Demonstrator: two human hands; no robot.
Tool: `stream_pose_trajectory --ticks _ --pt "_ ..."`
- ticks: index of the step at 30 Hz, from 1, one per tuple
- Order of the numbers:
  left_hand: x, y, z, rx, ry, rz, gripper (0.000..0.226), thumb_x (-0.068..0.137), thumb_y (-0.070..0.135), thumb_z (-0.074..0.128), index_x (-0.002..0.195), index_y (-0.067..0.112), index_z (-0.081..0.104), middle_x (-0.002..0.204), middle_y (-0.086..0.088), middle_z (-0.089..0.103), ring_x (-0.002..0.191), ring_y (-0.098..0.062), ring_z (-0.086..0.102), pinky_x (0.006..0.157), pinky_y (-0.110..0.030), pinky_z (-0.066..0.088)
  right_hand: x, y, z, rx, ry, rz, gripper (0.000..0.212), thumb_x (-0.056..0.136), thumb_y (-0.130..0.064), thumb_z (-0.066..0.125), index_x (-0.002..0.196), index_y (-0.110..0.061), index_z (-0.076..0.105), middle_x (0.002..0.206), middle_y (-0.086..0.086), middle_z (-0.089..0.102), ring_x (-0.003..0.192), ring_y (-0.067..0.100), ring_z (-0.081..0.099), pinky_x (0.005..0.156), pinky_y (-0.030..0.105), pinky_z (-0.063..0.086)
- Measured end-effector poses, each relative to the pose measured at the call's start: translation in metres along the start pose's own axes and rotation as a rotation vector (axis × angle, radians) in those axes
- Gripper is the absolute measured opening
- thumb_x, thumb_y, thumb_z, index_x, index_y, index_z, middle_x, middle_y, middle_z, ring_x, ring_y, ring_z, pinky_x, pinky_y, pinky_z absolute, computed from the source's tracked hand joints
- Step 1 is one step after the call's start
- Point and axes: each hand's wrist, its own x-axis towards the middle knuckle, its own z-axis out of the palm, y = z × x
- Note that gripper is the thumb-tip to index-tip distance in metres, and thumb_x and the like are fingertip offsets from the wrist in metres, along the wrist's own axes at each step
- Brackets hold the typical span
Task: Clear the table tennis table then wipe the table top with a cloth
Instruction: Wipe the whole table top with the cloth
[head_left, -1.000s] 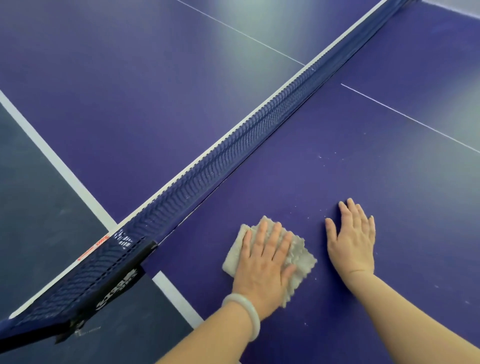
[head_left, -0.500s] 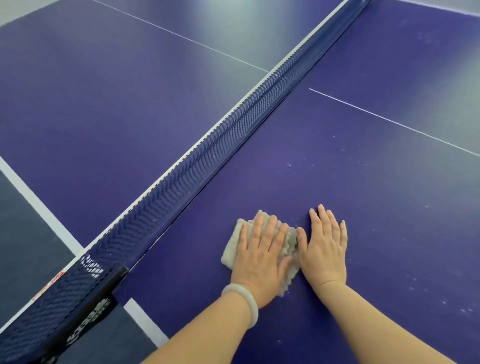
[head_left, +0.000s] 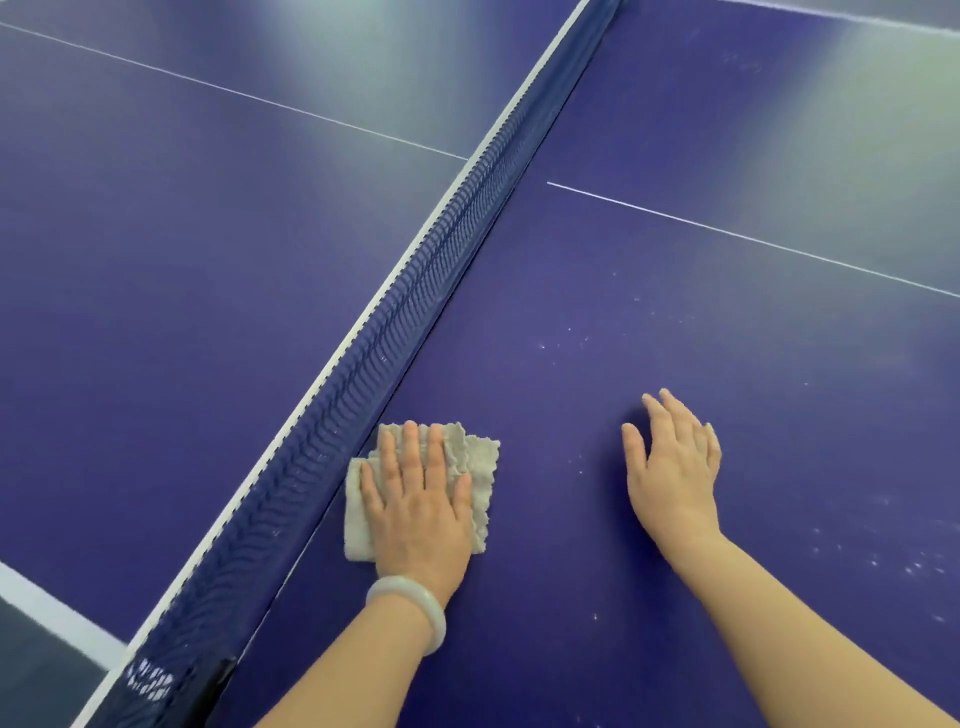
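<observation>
A folded beige cloth (head_left: 480, 457) lies on the dark blue table top (head_left: 649, 322) right beside the net. My left hand (head_left: 415, 499) presses flat on the cloth with fingers spread; a pale bangle sits on that wrist. My right hand (head_left: 675, 462) rests palm down on the bare table surface well to the right of the cloth, fingers apart, holding nothing. Small white specks dot the surface around and to the right of my right hand.
The blue net (head_left: 415, 291) with its white top band runs diagonally from lower left to upper right, touching the cloth's left edge. A thin white centre line (head_left: 727, 234) crosses the table. The net clamp (head_left: 171, 680) and grey floor (head_left: 36, 670) lie at the lower left.
My left hand slid the cloth left up against the net. My right hand moved away from the cloth to the right. The view shifted further over the table.
</observation>
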Motion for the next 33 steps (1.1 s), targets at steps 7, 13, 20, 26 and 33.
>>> stream_pose_trajectory --ticks 7,13,20,26,33 --pt "0.05 0.007 0.005 0.099 -0.06 0.522 0.064 0.099 0.055 0.001 0.157 0.028 0.0 0.166 0.001 -0.002 0.151 -0.022 -0.015 0.121 -0.052 0.004 0.041 -0.001 0.021 -0.104 0.07 0.211 0.059 0.102 -0.043 0.028 0.152 -0.012 0.031 0.162 0.004 0.024 0.15 0.019 0.016 0.123 0.042 -0.001" --pt "0.097 0.023 -0.004 0.035 0.019 0.187 0.069 0.097 0.052 -0.002 0.157 0.021 0.009 0.165 -0.006 0.008 0.152 -0.028 -0.004 0.121 -0.054 0.003 0.043 0.001 0.028 -0.152 0.103 0.218 0.061 0.1 -0.047 0.027 0.15 -0.013 0.034 0.159 0.004 0.028 0.148 0.02 0.019 0.124 0.043 0.002" --pt "0.052 0.062 0.008 0.033 -0.06 0.775 0.064 0.102 0.053 0.018 0.158 0.023 0.012 0.166 -0.004 0.006 0.152 -0.026 -0.007 0.119 -0.055 0.008 0.044 -0.002 0.023 -0.171 0.086 0.226 0.06 0.101 -0.047 0.027 0.151 -0.015 0.033 0.16 0.002 0.027 0.149 0.019 0.018 0.124 0.042 0.003" --pt "0.122 0.025 -0.005 0.09 -0.05 0.336 0.068 0.097 0.053 0.003 0.157 0.024 0.012 0.165 -0.001 0.009 0.152 -0.025 -0.003 0.12 -0.054 0.007 0.043 -0.002 0.024 -0.192 0.083 0.226 0.061 0.1 -0.047 0.028 0.151 -0.014 0.033 0.16 0.002 0.027 0.148 0.019 0.018 0.124 0.042 0.002" --pt "0.119 0.117 0.003 0.049 -0.056 0.61 0.064 0.101 0.052 0.006 0.158 0.023 -0.002 0.166 -0.002 -0.004 0.15 -0.026 -0.017 0.119 -0.054 -0.004 0.044 0.0 0.028 -0.162 0.118 0.226 0.064 0.098 -0.052 0.023 0.15 -0.016 0.036 0.159 0.0 0.029 0.148 0.017 0.019 0.124 0.039 0.001"
